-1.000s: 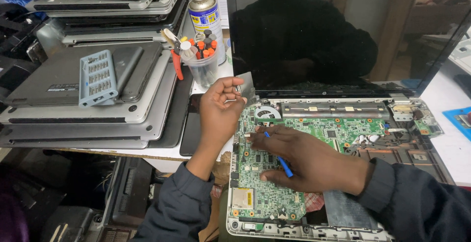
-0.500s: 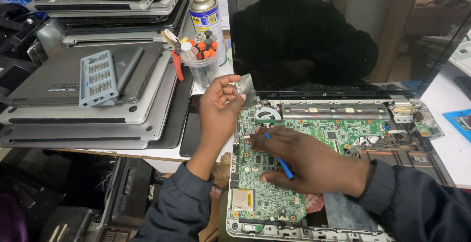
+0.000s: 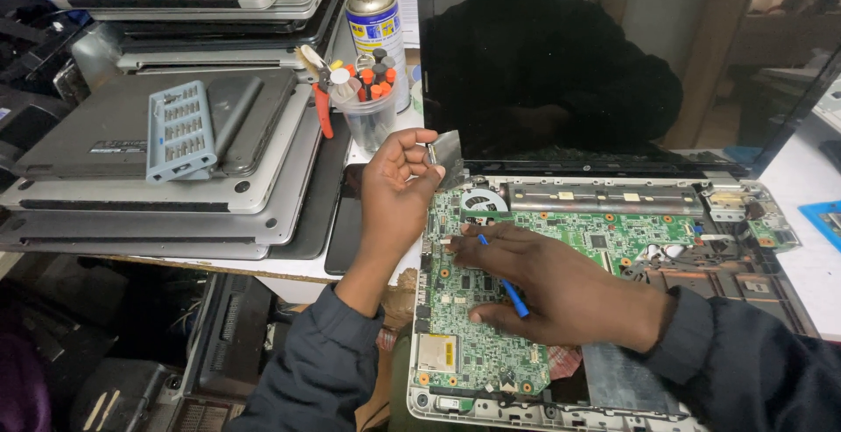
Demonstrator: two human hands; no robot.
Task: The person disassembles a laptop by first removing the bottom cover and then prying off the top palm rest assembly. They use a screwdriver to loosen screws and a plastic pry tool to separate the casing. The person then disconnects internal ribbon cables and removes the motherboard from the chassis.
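Observation:
An opened laptop lies in front of me with its green motherboard [image 3: 491, 344] bare and its dark screen [image 3: 604, 55] upright behind. My left hand [image 3: 396, 188] is raised over the board's upper left corner and pinches a small grey metal piece [image 3: 447, 153] between thumb and fingers, close to the round fan [image 3: 482, 201]. My right hand [image 3: 556, 285] lies flat across the middle of the board. A thin blue tool [image 3: 504, 276] is held between its fingers, tip pointing up-left.
A stack of closed grey laptops [image 3: 166, 169] fills the left, with a light blue bit holder [image 3: 180, 130] on top. A clear cup of orange-handled screwdrivers [image 3: 368, 99] and a spray can [image 3: 375, 20] stand behind my left hand. More hardware sits under the table edge [image 3: 219, 344].
My left hand has lifted slightly and turned the grey metal piece upward away from the board. My right hand has stayed on the board with the blue tool.

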